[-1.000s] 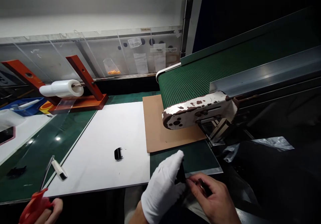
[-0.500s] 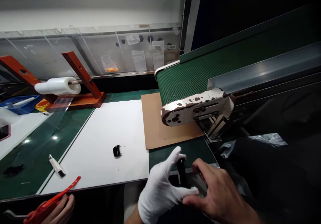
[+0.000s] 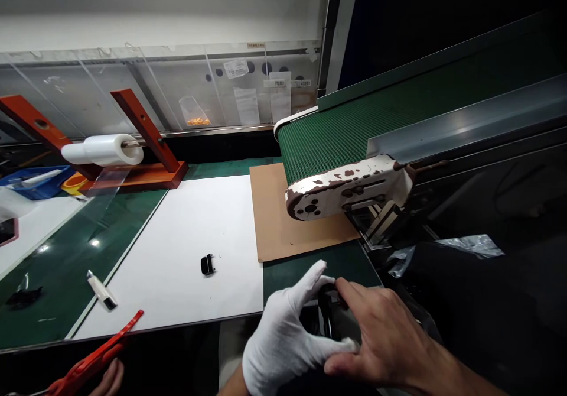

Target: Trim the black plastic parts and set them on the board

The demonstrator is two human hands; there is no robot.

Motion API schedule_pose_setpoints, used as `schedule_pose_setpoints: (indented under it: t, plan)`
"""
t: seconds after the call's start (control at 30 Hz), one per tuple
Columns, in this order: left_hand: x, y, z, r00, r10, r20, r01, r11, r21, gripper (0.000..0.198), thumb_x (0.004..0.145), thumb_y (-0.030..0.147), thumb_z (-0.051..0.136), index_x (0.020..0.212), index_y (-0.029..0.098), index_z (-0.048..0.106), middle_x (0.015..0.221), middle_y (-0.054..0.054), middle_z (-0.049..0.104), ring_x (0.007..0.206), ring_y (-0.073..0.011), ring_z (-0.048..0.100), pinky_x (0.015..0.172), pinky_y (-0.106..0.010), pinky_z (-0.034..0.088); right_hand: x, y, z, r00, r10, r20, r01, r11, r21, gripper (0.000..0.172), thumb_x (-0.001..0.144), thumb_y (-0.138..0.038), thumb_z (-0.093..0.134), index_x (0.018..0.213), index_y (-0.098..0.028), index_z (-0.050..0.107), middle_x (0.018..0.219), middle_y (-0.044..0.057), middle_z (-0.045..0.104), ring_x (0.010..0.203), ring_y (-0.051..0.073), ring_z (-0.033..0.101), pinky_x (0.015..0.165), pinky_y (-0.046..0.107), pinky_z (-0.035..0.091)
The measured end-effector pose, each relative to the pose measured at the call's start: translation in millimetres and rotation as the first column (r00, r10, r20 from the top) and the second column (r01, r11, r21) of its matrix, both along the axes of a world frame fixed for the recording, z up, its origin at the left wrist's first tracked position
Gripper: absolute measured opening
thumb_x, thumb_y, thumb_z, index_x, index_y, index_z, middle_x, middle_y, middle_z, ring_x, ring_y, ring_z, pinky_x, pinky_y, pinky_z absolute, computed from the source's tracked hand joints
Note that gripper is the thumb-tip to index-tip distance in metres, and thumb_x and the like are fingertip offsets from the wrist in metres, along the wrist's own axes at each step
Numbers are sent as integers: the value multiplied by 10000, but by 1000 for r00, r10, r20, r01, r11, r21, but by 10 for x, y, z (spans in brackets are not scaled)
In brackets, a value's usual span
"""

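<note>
My left hand (image 3: 287,331), in a white glove, pinches a glossy black curved part (image 3: 326,313) between its spread thumb and fingers near the bench's front edge. My bare right hand (image 3: 385,331) closes on the same black part from the right, index finger at its upper end and thumb close to my gloved thumb. The part's far side and lower end are hidden by the hands. On the white sheet (image 3: 177,236) lies a small black piece (image 3: 207,264) with little prongs on its right side.
Above the cardboard (image 3: 274,230) juts a green conveyor (image 3: 319,148). A utility knife (image 3: 101,291) lies left, near a film roll (image 3: 106,150) on its wooden stand (image 3: 172,174). At bottom left, another person's hand (image 3: 108,378) is by a red-handled tool (image 3: 97,357).
My right hand has moved slightly left and up, its index finger now at the black part's top. The part has turned slightly. The other person's hand has shifted down and left.
</note>
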State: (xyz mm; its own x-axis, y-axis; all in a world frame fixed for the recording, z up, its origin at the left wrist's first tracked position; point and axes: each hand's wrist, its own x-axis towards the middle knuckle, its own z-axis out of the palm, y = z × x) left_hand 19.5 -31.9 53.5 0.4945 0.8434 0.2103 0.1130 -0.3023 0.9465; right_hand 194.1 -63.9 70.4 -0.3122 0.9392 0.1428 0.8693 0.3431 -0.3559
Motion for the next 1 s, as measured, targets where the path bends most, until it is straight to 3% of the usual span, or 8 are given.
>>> schedule_pose_setpoints:
  t: [0.2,0.57,1.0]
  plan:
    - [-6,-20,4,1000,16,-2,-16,1000,23,938,600,208,860,1413,273,396,1137,-19,702,979,-206,690,911,-319,570,-9,-18,-18,999,16,35,-18,999,32,806,741,-861,243,885,-144,579,660,68,620,537,259,620,499,345,300]
    - [36,-48,-93,994,106,37,-105,994,-16,889,574,216,872,1368,254,476,1137,-18,708,974,-203,694,897,-297,579,-46,6,-127,998,-5,55,-11,958,285,856,807,-801,55,783,-134,591,565,49,587,466,212,597,452,339,274]
    - [79,-34,-17,988,155,10,-154,987,-50,786,613,325,843,1308,164,513,1095,-66,714,942,-210,697,881,-297,592,-37,30,-164,994,54,90,-82,939,335,828,891,-694,37,810,-116,625,546,46,586,454,182,571,455,345,251]
